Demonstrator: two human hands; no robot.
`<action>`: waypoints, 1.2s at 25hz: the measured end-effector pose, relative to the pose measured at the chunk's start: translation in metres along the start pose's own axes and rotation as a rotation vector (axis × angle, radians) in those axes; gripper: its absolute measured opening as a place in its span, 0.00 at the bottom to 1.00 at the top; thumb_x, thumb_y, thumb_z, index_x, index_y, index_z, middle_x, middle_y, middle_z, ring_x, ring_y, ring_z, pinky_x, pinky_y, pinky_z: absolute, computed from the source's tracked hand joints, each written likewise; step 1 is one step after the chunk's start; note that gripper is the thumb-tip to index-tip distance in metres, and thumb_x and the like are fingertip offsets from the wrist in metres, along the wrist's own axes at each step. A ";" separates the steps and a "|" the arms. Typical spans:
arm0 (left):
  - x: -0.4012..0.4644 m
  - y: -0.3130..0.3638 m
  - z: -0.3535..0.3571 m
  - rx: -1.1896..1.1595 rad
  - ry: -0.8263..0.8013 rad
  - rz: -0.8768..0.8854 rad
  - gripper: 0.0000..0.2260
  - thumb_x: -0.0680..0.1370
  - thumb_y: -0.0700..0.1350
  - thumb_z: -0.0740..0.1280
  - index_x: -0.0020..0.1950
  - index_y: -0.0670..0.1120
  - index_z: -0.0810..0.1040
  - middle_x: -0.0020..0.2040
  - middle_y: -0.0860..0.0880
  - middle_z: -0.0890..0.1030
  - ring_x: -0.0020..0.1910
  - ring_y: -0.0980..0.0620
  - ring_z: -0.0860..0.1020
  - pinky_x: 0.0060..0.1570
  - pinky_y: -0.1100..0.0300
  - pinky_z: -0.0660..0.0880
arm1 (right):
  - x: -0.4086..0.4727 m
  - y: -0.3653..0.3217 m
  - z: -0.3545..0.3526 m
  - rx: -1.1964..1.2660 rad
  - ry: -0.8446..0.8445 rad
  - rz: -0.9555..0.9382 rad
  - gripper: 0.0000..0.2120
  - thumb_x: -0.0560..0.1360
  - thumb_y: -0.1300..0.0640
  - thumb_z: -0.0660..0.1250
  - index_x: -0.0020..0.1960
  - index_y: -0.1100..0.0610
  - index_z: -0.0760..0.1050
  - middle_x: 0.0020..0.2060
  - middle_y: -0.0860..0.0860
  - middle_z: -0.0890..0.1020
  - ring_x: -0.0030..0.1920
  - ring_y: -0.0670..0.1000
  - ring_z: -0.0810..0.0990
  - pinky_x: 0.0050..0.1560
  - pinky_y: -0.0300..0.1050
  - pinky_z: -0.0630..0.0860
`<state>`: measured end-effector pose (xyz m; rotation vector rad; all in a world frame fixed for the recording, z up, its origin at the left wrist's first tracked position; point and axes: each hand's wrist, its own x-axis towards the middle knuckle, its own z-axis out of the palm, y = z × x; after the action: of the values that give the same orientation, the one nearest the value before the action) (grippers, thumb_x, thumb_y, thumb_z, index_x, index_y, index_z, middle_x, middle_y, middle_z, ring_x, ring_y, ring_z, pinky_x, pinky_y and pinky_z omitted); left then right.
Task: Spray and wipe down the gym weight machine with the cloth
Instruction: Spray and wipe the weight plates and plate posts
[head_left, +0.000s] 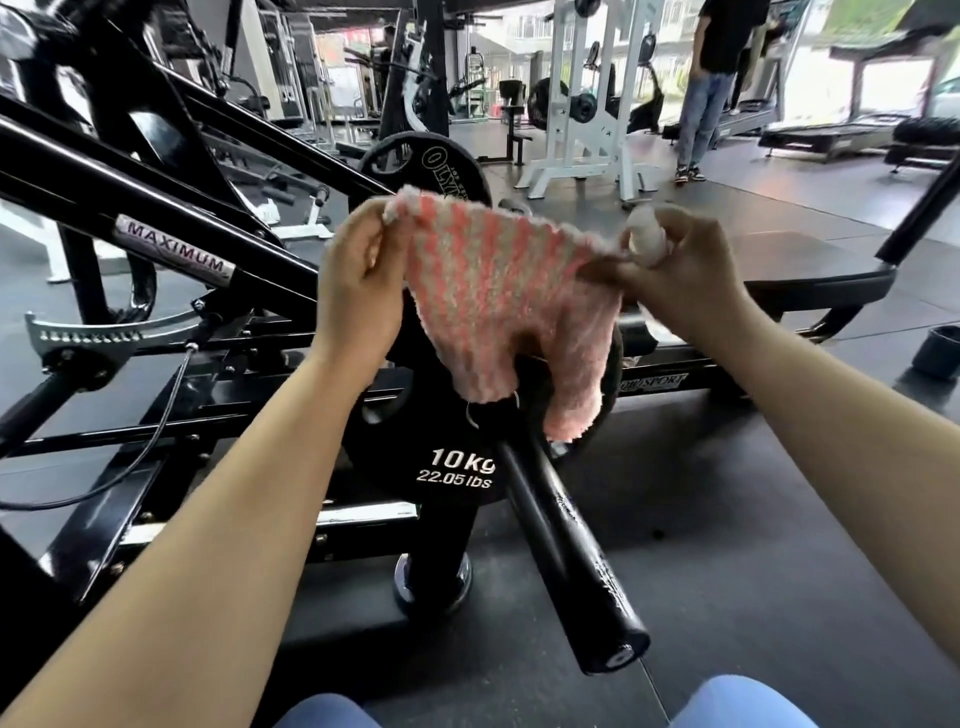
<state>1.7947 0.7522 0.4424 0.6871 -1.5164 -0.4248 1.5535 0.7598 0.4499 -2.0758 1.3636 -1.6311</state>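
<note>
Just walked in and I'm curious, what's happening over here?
A person is holding a pink-and-white striped cloth stretched between both hands, left hand pinching one corner, right hand the other while also gripping a small white object. The cloth hangs above a black weight machine's 10 kg plate, not wiping yet.

Bright window daylight, fisheye-warped edges.

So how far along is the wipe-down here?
Nothing shows as wiped yet. In hand: the left hand and right hand hold the cloth stretched out in the air; the right also holds a white object, possibly the sprayer. Left: wiping the plate, bar and frame.
</note>
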 end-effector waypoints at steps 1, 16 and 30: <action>-0.016 -0.005 -0.008 -0.033 -0.076 -0.007 0.10 0.80 0.48 0.61 0.43 0.58 0.78 0.39 0.63 0.80 0.40 0.64 0.76 0.44 0.63 0.75 | -0.013 0.000 -0.002 0.041 -0.122 0.014 0.17 0.57 0.38 0.75 0.33 0.47 0.73 0.28 0.40 0.77 0.30 0.39 0.73 0.33 0.37 0.74; -0.100 -0.060 0.091 0.062 -0.297 -1.190 0.25 0.81 0.55 0.56 0.66 0.35 0.71 0.62 0.39 0.76 0.60 0.43 0.75 0.59 0.56 0.72 | -0.085 0.050 0.054 0.319 -0.948 0.649 0.25 0.60 0.63 0.64 0.58 0.63 0.73 0.48 0.60 0.78 0.48 0.54 0.75 0.50 0.49 0.71; -0.078 -0.093 0.112 -0.043 0.017 -1.219 0.17 0.81 0.54 0.57 0.54 0.45 0.80 0.55 0.43 0.81 0.56 0.44 0.78 0.60 0.54 0.73 | -0.064 0.067 0.092 0.494 -0.735 0.970 0.04 0.78 0.64 0.62 0.50 0.58 0.73 0.39 0.56 0.78 0.40 0.54 0.77 0.45 0.51 0.75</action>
<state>1.6967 0.7172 0.3144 1.5380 -0.9078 -1.3366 1.5956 0.7331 0.3291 -1.1733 1.1941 -0.5997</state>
